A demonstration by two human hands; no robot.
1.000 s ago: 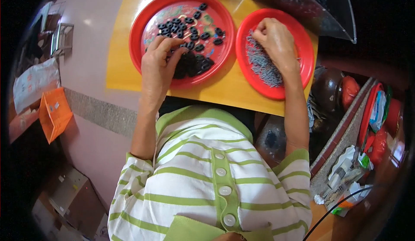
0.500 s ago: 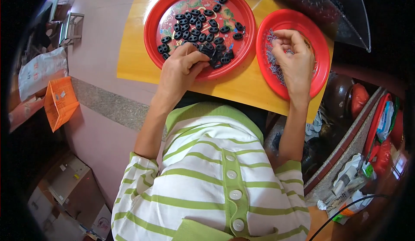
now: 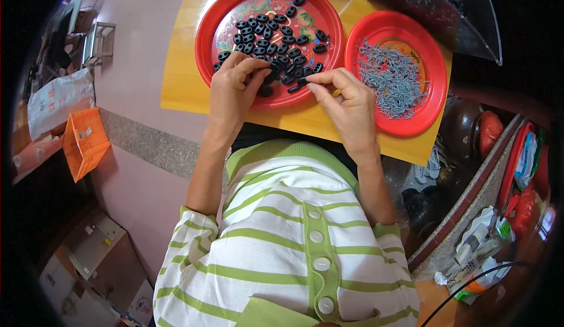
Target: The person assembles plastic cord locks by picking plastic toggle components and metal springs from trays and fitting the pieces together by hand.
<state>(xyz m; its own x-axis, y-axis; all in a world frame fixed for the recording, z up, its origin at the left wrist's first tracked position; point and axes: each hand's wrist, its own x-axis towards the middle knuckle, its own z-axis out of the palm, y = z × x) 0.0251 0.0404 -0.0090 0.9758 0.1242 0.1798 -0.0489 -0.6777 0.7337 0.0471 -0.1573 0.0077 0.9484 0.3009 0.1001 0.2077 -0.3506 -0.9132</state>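
Observation:
A large red tray (image 3: 204, 42) holds many small black oval pieces (image 3: 260, 42), each with two holes. Over its near edge, my left hand (image 3: 235, 89) is closed in a pinch on one black oval piece (image 3: 274, 70). My right hand (image 3: 351, 101) reaches across the tray's right rim, thumb and forefinger pressed together beside the black pieces. Whatever lies between those fingertips is too small to make out. Right of the tray stands a smaller red plate (image 3: 433, 107) with a spread of small grey screws (image 3: 392, 77).
Both dishes rest on a yellow tabletop (image 3: 182, 83). A clear bin (image 3: 479, 24) with more small dark parts stands at the far right. Bags and a dark round jar (image 3: 461, 121) lie below on the right; an orange bag (image 3: 87, 142) is at left.
My right hand has left the screw plate and moved left to the black pieces, uncovering the screws. My left hand has shifted slightly left, staying at the tray's near edge.

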